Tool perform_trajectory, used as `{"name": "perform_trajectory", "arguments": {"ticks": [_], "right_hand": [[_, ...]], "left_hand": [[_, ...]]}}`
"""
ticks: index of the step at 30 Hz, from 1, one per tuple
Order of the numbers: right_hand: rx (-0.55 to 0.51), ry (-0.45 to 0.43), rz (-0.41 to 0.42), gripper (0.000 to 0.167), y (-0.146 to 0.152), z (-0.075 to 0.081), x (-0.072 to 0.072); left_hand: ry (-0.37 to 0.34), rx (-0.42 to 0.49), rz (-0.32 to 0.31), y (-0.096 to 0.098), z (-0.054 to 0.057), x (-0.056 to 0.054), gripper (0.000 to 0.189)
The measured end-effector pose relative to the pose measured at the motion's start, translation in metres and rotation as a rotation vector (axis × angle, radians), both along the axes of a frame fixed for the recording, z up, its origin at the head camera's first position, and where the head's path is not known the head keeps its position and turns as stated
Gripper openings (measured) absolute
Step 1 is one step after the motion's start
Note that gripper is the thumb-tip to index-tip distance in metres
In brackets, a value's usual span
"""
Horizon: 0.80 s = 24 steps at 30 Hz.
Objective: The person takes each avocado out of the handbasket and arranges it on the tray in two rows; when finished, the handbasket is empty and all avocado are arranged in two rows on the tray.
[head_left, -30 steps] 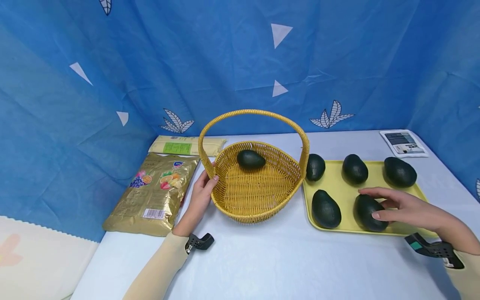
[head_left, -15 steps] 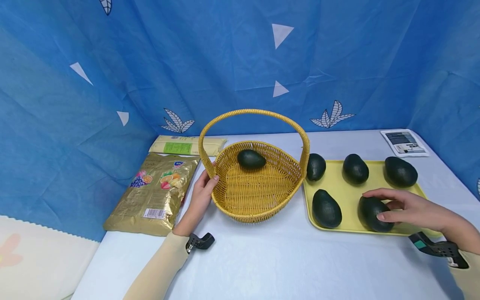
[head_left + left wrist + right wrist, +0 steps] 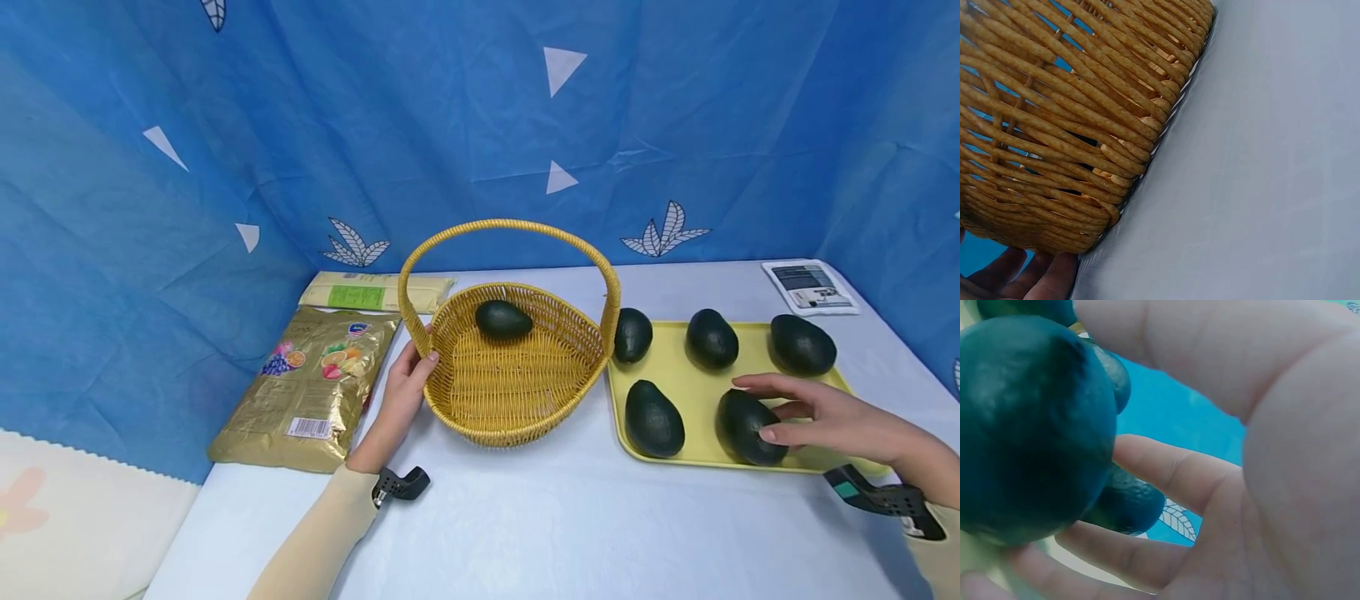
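Note:
My left hand [image 3: 407, 379] grips the yellow wicker basket [image 3: 517, 433] at its left rim, near the foot of the handle, thumb over the inside. The left wrist view shows the woven basket wall [image 3: 1072, 125] close up, fingers below it. One avocado [image 3: 503, 320] lies inside the basket at the back. On the yellow tray [image 3: 693, 392] sit several dark green avocados. Around the front middle avocado [image 3: 750, 427] my right hand [image 3: 821, 417] is spread loosely, thumb nearer me and fingers beyond. In the right wrist view that avocado [image 3: 1035, 431] stands close beside the loosely extended fingers.
Left of the basket lie a gold candy bag [image 3: 311, 383] and a pale yellow packet [image 3: 371, 292] behind it. A white packet [image 3: 810, 287] lies at the back right. Blue cloth [image 3: 480, 125] hangs behind the table. The basket handle arches high over its opening.
The avocado under my right hand shifted slightly right along with the hand, then stayed put as the hand moved a little further right. My left hand and the basket have not moved.

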State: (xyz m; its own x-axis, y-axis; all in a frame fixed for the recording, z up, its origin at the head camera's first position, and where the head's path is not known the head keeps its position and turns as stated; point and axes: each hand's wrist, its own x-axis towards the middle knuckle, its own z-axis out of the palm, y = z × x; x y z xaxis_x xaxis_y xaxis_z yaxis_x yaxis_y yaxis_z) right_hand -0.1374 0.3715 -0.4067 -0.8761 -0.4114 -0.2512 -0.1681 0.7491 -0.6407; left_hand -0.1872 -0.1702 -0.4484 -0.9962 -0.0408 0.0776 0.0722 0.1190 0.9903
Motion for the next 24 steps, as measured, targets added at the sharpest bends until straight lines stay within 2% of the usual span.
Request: {"name": "perform_trajectory", "arguments": {"ticks": [4,7,13,19,24], "right_hand": [[0.01,0.014,-0.025,0.065,0.001,0.003,0.004],[0.027,0.056,-0.05,0.065,0.001,0.006,0.007],[0.065,0.136,-0.095,0.068,-0.002,0.026,0.004],[0.061,0.215,-0.067,0.061,-0.015,0.048,0.0],[0.026,0.264,0.0,0.054,-0.037,0.064,-0.004]], "left_hand": [[-0.009,-0.003,-0.007,0.001,0.0,0.001,0.053],[-0.009,-0.009,-0.008,0.0,0.0,0.003,0.054],[-0.004,-0.01,-0.003,0.0,0.001,0.003,0.054],[0.008,-0.013,0.014,-0.001,0.0,0.002,0.054],[0.016,-0.019,0.008,0.0,0.0,0.001,0.054]]}}
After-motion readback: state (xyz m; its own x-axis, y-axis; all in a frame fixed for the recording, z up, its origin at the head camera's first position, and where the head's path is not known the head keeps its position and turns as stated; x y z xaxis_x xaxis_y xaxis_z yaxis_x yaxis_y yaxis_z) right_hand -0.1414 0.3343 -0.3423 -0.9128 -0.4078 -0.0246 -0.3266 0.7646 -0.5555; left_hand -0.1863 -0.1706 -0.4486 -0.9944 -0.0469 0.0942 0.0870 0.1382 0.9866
